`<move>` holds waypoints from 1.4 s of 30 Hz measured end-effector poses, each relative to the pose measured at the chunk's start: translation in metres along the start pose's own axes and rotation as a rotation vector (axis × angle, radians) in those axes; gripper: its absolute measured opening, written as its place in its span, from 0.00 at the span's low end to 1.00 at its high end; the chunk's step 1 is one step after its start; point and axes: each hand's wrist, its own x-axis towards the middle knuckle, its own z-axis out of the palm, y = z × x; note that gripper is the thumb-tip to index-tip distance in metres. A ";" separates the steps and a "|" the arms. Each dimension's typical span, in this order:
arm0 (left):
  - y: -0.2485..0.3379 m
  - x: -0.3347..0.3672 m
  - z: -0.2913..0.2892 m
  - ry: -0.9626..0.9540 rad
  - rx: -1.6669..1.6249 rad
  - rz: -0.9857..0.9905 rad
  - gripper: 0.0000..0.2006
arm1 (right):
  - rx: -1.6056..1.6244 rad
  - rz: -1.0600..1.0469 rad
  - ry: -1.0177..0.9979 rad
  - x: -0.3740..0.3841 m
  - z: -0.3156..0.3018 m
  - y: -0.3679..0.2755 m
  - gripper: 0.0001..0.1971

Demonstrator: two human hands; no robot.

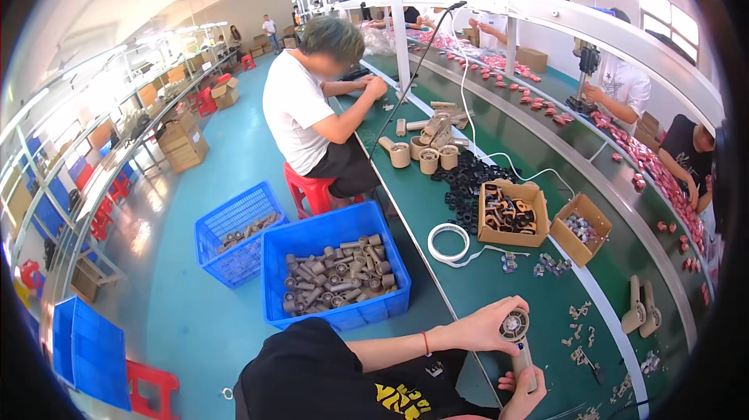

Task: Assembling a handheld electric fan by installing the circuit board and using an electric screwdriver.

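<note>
A beige plastic housing with a round grilled head and a tubular handle is between my hands at the near edge of the green bench. My left hand is closed round its head, the fingers curled over the top. Lower down, my right hand grips the end of the handle. A small dark blue part shows where handle and head meet. On the bench right of my hands lie small pale plastic pieces. Two more beige housings lie farther right.
A blue crate of beige housings stands left, beside a blue basket. Ahead are an open box of black and orange parts, a smaller carton, a white tape roll and black parts. A co-worker sits beyond.
</note>
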 end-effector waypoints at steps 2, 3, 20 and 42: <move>-0.003 -0.002 -0.001 0.011 0.039 -0.015 0.33 | -0.021 0.009 -0.008 0.000 0.000 0.002 0.14; -0.004 -0.003 -0.001 0.016 0.080 -0.021 0.34 | -0.005 0.039 0.004 0.000 0.001 0.002 0.13; -0.009 0.012 -0.008 -0.024 0.210 0.011 0.36 | -0.376 -0.523 0.165 0.014 0.001 0.035 0.16; -0.029 0.023 0.004 0.235 0.478 0.074 0.33 | 0.504 -0.197 0.249 -0.022 -0.013 0.021 0.21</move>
